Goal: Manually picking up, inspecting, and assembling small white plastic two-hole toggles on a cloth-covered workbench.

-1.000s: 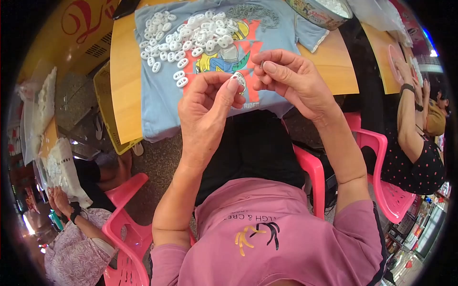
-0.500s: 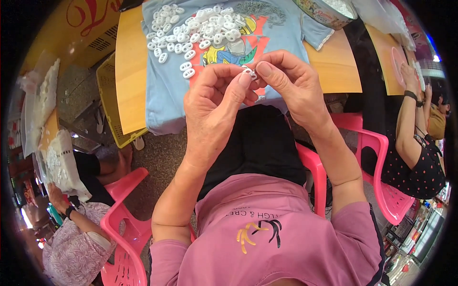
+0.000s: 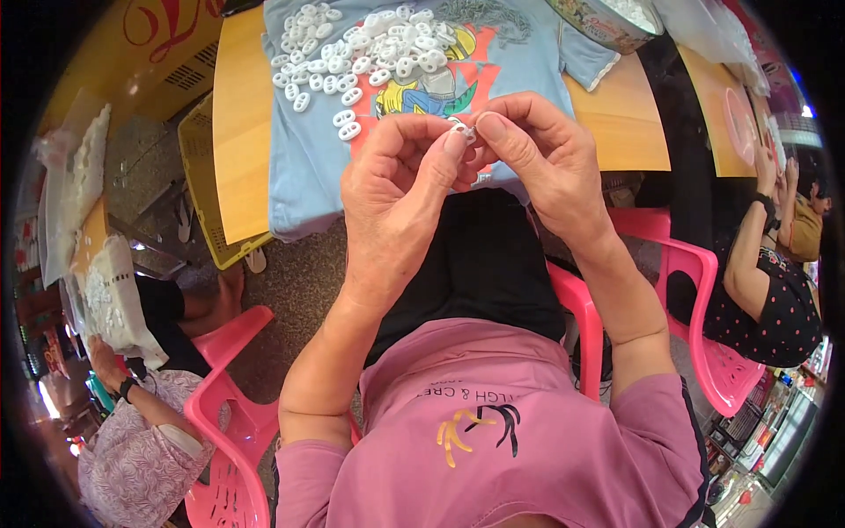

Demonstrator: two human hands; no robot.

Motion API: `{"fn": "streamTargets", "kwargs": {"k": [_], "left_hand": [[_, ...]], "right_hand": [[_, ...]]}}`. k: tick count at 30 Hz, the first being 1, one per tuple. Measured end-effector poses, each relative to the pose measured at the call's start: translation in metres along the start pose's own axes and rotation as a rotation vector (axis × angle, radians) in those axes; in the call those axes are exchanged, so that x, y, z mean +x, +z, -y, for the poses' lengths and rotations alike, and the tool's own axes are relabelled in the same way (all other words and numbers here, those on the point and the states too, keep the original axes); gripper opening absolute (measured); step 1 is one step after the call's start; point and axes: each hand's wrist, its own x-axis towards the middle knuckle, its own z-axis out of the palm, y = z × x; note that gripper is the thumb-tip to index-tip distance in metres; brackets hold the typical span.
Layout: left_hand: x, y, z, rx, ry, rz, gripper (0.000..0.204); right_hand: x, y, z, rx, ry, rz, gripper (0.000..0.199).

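My left hand [image 3: 393,189] pinches a small white plastic piece [image 3: 464,132] with holes between thumb and forefinger, above the table's near edge. Right beside it, the thumb and forefinger of my right hand [image 3: 547,163] are pressed together against the piece. Whatever they pinch is tiny and mostly covered; I cannot make it out. Beyond my hands lies a pile of white oval plastic pieces [image 3: 387,51] with holes, spread over a light blue T-shirt [image 3: 308,180]. Two loose ovals [image 3: 348,131] rest closer to my left hand. A heap of thin grey bits [image 3: 493,19] lies farther back.
The shirt covers much of a wooden table [image 3: 238,167]. A round tin [image 3: 616,22] with white contents stands at the far right. A yellow crate [image 3: 201,176] sits below the table's left side. Pink chairs [image 3: 238,414] and seated people flank me on both sides.
The white piece has turned slightly between my fingertips, showing more of its edge. Both hands stay nearly in place. At right, the other person's hand has shifted off the pink round thing.
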Motion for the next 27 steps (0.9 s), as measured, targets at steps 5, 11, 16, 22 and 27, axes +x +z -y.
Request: {"fn": "streamTargets", "kwargs": {"k": [5,11,16,22,27], "left_hand": [[0.0,0.0,0.001,0.001,-0.005,0.0,0.016],[-0.001,-0.001,0.001,0.033,-0.009,-0.004,0.015],[-0.001,0.0,0.004,0.052,-0.013,-0.003,0.015],[0.004,0.0,0.013,0.06,-0.008,-0.091,0.01],[0.01,-0.008,0.004,0.028,-0.143,0.044,0.018]], "right_hand": [[0.0,0.003,-0.003,0.014,0.003,-0.044,0.017],[-0.002,0.003,-0.004,-0.042,-0.024,-0.051,0.016],[-0.003,0.004,-0.01,-0.152,-0.066,-0.06,0.014],[-0.002,0.01,-0.013,-0.18,-0.047,-0.104,0.014],[0.003,-0.007,-0.007,-0.313,-0.035,-0.004,0.012]]}}
